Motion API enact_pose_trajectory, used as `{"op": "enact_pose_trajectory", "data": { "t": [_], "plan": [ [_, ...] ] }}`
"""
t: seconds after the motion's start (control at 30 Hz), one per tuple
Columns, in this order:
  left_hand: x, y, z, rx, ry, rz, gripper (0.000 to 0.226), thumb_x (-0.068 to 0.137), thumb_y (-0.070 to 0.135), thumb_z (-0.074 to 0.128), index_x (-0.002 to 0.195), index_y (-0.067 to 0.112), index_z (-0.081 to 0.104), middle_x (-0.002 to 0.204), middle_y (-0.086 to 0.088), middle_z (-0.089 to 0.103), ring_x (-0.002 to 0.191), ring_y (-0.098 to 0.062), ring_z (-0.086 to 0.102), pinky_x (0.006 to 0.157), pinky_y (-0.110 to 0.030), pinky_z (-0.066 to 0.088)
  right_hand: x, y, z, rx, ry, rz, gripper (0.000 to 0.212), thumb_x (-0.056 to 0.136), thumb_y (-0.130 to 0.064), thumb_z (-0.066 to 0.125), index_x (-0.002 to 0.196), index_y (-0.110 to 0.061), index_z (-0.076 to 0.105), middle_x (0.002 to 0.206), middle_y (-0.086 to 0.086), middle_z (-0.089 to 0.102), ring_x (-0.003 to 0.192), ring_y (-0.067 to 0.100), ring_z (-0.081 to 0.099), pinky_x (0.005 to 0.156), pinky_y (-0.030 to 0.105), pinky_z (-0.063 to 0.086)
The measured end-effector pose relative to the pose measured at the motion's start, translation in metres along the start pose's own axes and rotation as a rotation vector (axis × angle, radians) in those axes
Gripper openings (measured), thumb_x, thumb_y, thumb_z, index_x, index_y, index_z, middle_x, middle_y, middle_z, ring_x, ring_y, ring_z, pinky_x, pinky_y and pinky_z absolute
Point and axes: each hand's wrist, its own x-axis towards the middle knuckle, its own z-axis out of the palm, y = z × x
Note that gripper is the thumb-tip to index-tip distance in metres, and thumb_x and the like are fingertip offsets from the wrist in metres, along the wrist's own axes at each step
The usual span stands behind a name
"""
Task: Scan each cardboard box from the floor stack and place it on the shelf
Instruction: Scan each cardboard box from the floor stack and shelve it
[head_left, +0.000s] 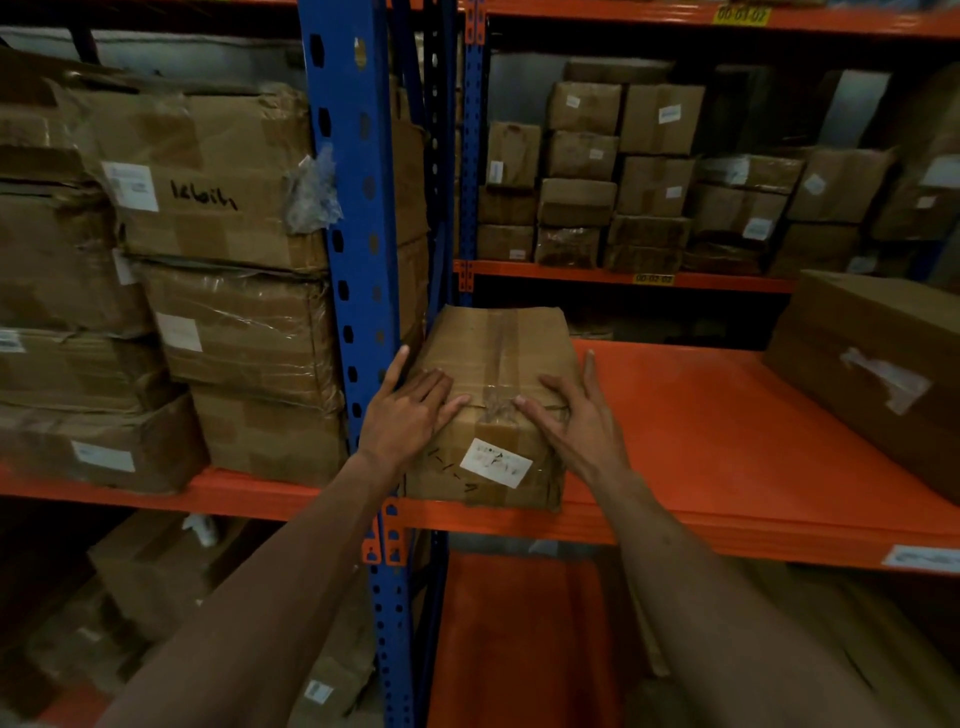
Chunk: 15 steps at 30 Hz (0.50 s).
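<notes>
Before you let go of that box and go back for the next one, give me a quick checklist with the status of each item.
1. Cardboard box rests on the orange shelf: ok.
2. Box fully behind the front edge: not ok, its labelled face sits about flush with the edge.
3. White label faces outward: ok.
4. Left hand and right hand lie flat on top, fingers not trapped: ok.
5. Free shelf behind and to the right, up to the large box: ok.
6. Box already scanned: cannot tell, no scanner in view.
</notes>
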Motion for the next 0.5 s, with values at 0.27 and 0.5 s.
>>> {"op": "enact_pose_trajectory", "data": {
  "t": [0.27,0.5],
  "plan": [
    [0.000,0.000,-0.001,-0.026,-0.049,-0.016,0.045,0.102,0.043,0.048,0.103,0.007,0.076,0.101,-0.007,0.076,0.092,-0.019,0.073,0.117,-0.045,0.023,0.003,-0.006,-0.006,-0.002,-0.049,0.053,0.079,0.080,-0.082,0.059,0.146,-0.039,0.055,0.172,0.010,0.006,0.154,0.036,0.021,0.122,0.044,0.025],
    [0.002,0.001,-0.006,-0.044,-0.128,-0.016,0.048,0.103,0.042,0.043,0.104,0.006,0.075,0.102,-0.008,0.076,0.093,-0.018,0.072,0.123,-0.039,0.005,-0.001,-0.014,-0.010,-0.085,-0.086,0.098,0.079,0.081,-0.085,0.053,0.148,-0.043,0.049,0.172,0.009,0.003,0.150,0.041,0.028,0.118,0.051,0.031]
  ]
}}
